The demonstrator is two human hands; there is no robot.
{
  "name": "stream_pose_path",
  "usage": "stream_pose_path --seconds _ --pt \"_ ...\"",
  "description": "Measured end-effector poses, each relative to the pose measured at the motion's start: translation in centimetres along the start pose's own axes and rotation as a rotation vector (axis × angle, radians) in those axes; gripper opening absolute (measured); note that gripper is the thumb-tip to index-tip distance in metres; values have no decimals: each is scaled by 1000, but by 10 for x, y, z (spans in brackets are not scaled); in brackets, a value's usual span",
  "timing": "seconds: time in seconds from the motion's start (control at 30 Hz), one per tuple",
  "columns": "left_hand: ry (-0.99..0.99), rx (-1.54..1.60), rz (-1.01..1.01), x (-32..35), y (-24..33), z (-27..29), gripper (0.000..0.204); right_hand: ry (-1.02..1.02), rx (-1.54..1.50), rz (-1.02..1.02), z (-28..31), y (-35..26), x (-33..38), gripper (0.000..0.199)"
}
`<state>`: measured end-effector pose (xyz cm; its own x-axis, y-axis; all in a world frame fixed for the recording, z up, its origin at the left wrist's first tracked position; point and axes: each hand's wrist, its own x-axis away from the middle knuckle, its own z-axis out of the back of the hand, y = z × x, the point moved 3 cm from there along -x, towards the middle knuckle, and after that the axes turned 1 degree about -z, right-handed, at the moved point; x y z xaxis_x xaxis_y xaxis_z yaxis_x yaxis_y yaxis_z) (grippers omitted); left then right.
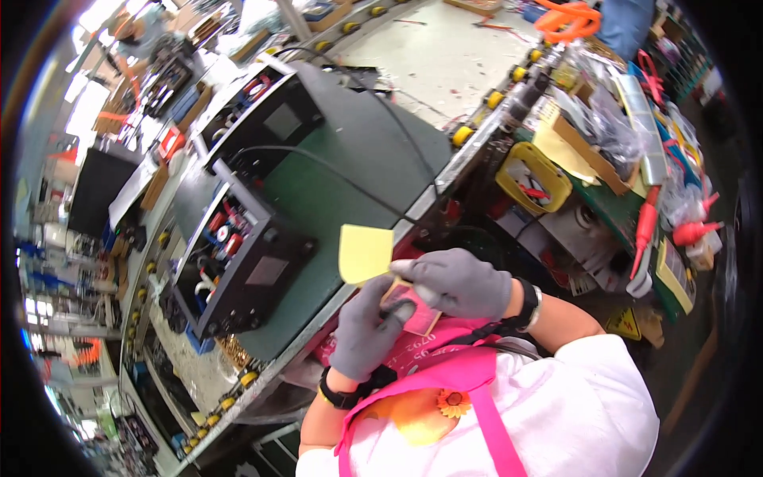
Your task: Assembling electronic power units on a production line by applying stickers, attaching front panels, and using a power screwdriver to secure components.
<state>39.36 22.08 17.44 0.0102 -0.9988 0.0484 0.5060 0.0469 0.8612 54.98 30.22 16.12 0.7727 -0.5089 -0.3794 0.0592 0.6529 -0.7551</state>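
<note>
The left hand (367, 334) and right hand (465, 285) pinch the yellow sheet (366, 252) toward eleven o'clock; gentle handling should prevent creases.

Grey gloves (461, 284), yellow card (366, 253), pink apron (497, 429) printed white; along the dark green table's (358, 131) left edge, two black boxes (238, 296).

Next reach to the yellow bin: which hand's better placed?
Probably the right hand: it's nearer the yellow bin, on that side, while the left hand is farther off. Both hands are busy at the yellow sheet, though.
</note>
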Motion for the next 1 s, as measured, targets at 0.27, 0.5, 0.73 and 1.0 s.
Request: stream_pose_path --seconds 0.27,0.5,0.73,1.0 --pt "-13 24 -99 -1 1 -7 41 160 -441 -227 3 11 -2 25" --pt "28 623 57 -2 -16 2 51 575 -1012 -594 59 47 44 24" --pt "162 776 1 2 -14 11 69 943 296 -422 141 83 112 66" --pt "157 695 -79 -6 -6 12 55 665 180 -1044 160 107 130 61"
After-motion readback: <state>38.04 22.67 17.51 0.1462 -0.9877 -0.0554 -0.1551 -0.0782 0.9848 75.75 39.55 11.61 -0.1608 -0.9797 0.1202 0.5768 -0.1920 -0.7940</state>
